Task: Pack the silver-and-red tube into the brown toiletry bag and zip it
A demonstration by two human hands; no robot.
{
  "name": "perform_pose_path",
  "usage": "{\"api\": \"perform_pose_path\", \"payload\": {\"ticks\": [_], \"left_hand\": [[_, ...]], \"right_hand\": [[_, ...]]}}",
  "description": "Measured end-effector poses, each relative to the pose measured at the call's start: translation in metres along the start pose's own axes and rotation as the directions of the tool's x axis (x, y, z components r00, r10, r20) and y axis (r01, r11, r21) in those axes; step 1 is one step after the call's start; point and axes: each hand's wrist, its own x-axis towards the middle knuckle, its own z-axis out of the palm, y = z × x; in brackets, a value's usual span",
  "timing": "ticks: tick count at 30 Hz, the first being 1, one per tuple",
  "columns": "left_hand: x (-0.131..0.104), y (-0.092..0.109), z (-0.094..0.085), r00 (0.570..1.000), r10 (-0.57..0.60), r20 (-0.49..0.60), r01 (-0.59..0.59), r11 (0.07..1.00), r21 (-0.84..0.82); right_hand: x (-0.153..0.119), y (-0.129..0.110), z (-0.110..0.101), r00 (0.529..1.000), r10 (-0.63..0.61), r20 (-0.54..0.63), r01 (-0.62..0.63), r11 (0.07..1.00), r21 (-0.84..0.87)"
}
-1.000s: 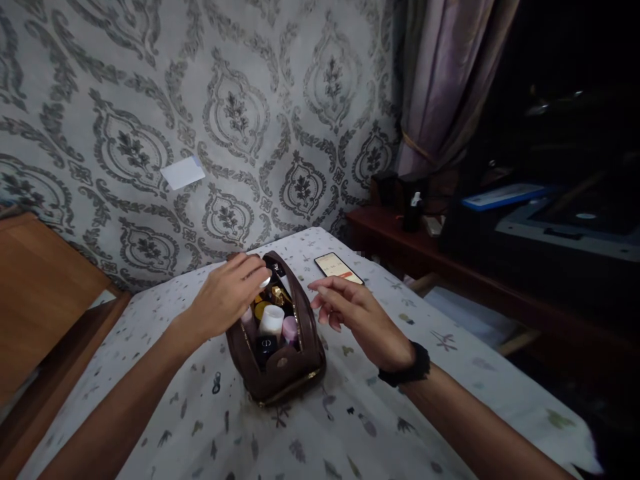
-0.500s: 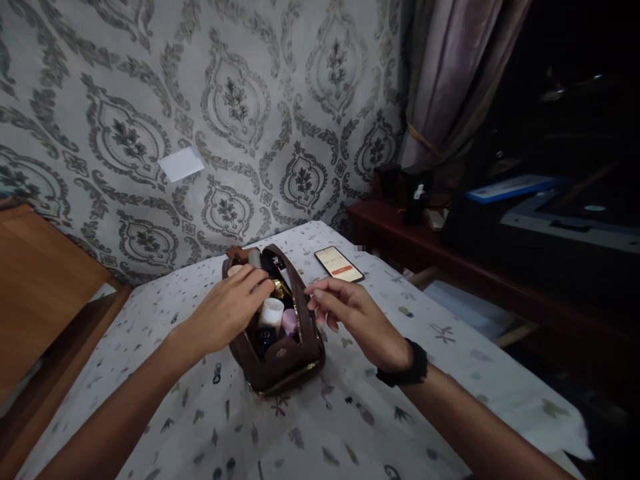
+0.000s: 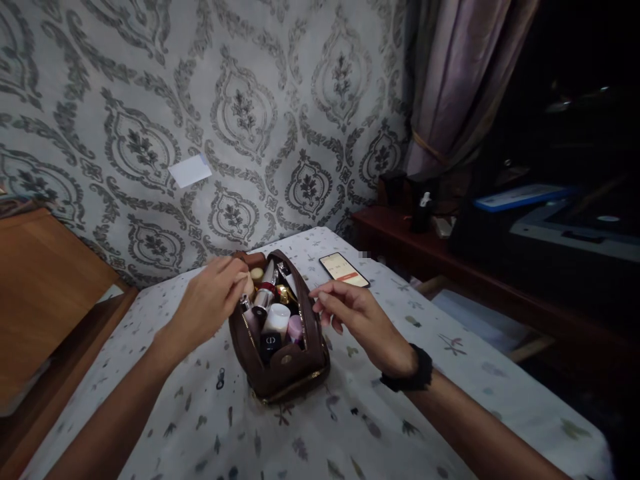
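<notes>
**Left hand (image 3: 213, 300) shifts outward, baring a red-banded tube (image 3: 264, 300)**

Compared with the frame before, the fingers sit over the left rim of the brown bag (image 3: 280, 383) rather than its middle. From my remote seat I see them curled close against a pale rounded item (image 3: 249, 285); I cannot tell whether they grip it. The right hand (image 3: 367, 327) hangs loosely curled, nothing visible in it, fingertips at or just beside the bag's right wall.

The bag stands unzipped on the leaf-print cloth (image 3: 280, 447), packed tightly. I judge that a careless pull on one item could drag or topple its neighbours, and a push on the soft wall could tilt the bag, since nothing seems to brace it firmly.

I count two hands, one bag, one white jar (image 3: 278, 319), one lilac-capped container (image 3: 295, 330), one black square-topped item (image 3: 271, 343), one gold piece (image 3: 284, 294) and one phone (image 3: 345, 270). The deeper contents are too crowded to count.
</notes>
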Motion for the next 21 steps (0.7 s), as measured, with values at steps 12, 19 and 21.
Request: {"api": "perform_pose_path", "payload": {"ticks": [12, 19, 21], "left_hand": [[0.001, -0.021, 0.012, 0.979, -0.149, 0.141, 0.163, 0.982, -0.094], [-0.003, -0.017, 0.014, 0.975, -0.180, 0.133, 0.194, 0.976, -0.101], [-0.003, -0.018, 0.014, 0.973, -0.185, 0.139, 0.199, 0.975, -0.099]], "right_hand": [[0.065, -0.050, 0.053, 0.796, -0.178, 0.579, 0.593, 0.036, -0.804], [0.066, -0.049, 0.074, 0.863, -0.025, 0.504, 0.504, -0.025, -0.863], [0.063, -0.051, 0.074, 0.870, -0.001, 0.493, 0.493, -0.001, -0.870]]}}
